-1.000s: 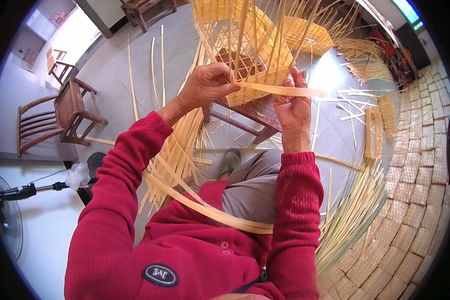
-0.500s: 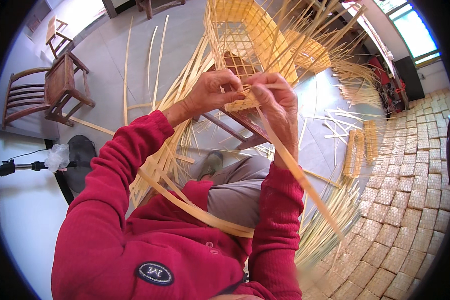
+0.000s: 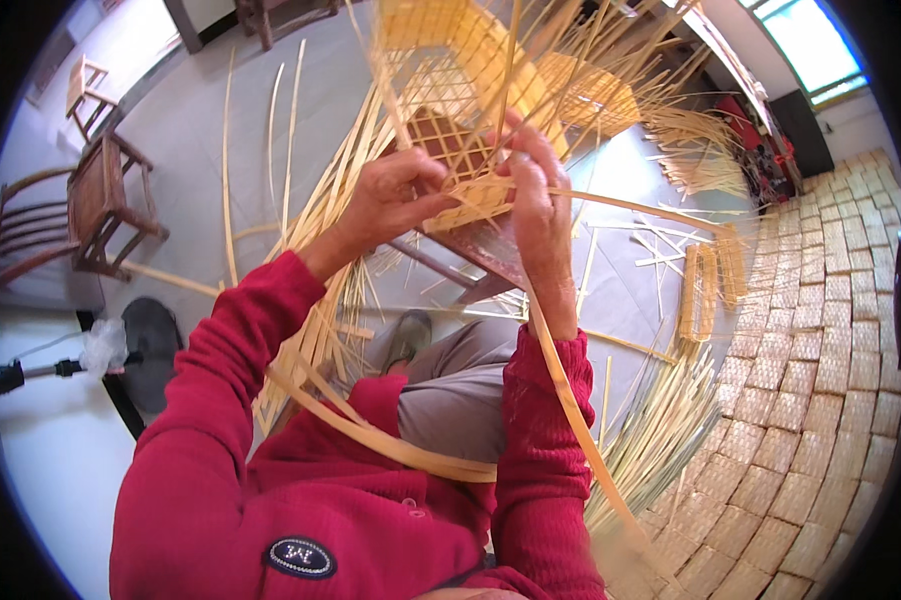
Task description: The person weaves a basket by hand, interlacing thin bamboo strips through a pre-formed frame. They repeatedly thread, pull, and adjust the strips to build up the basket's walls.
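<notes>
A yellow woven bamboo basket (image 3: pixel 465 55), with long loose strips standing up from it, rests on a red-brown wooden bench (image 3: pixel 470 255). My left hand (image 3: pixel 390 195) pinches a strip at the basket's near corner, thumb and index finger close together. My right hand (image 3: pixel 533 200) is just right of it, fingers curled among upright strips and gripping at the woven edge. A long flat strip (image 3: pixel 570 410) hangs from under my right hand down across my right sleeve, and another reaches out rightward. Exactly which strips my fingertips hold is partly hidden.
Many loose strips (image 3: pixel 300 290) lie at left. A second woven piece (image 3: pixel 590 90) lies behind the basket, small woven forms (image 3: pixel 698 290) at right. A wooden chair (image 3: pixel 105 205) and fan pole (image 3: pixel 60 368) stand at left; many bundled woven squares (image 3: pixel 800 420) line the right.
The strip held crosswise a second ago now hangs down past my right arm. My right hand has turned and risen since half a second ago, its fingers now among the upright strips.
</notes>
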`<state>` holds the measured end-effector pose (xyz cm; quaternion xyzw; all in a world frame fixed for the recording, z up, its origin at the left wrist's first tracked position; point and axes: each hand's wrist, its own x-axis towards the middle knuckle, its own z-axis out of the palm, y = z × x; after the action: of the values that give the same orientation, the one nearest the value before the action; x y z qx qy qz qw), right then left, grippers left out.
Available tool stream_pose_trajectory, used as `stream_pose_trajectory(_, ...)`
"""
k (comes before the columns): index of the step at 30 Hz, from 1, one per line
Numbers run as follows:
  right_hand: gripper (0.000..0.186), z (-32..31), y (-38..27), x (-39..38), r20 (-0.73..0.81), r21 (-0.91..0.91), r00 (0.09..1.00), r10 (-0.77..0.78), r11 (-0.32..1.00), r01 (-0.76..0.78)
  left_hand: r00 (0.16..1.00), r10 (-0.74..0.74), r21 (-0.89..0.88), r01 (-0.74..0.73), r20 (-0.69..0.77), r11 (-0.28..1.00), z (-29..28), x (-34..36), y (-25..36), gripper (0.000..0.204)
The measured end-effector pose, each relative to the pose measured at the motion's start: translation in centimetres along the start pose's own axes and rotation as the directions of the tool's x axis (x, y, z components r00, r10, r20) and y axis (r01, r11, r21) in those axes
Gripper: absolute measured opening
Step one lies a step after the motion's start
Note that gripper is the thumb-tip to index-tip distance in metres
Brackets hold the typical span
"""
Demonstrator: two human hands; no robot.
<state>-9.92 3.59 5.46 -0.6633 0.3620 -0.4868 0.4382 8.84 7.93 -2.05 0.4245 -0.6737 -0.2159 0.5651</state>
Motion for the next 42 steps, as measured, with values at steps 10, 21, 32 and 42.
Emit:
stream_pose_trajectory(10,0.02,-1.2,0.2,0.9,-0.372,0.181,0.922,0.109,0.983,-0.043,0.999,0.011,-0.051,-0.013,-0.04,0.999,0.6,0.3,0.2,0.015)
stream_pose_trajectory(21,0.021,-3.6,1.3,0.5,-0.433,0.693,0.823,0.368,0.72,0.043,0.997,-0.067,-0.145,0.061,-0.034,0.988,0.6,0.1,0.1,0.011)
stream_pose_trajectory(32,0.034,-4.4,3.7,-5.2,-0.007,0.949,0.8,0.599,-0.247,0.193,0.961,-0.252,-0.263,0.274,0.116,0.925,-0.3,1.1,1.2,0.012)
stream_pose_trajectory(42,0.037,-3.4,3.4,-3.9,-0.227,0.97,0.716,0.66,0.087,0.227,0.953,-0.269,-0.35,0.302,0.14,0.887,-0.6,0.6,0.6,0.011)
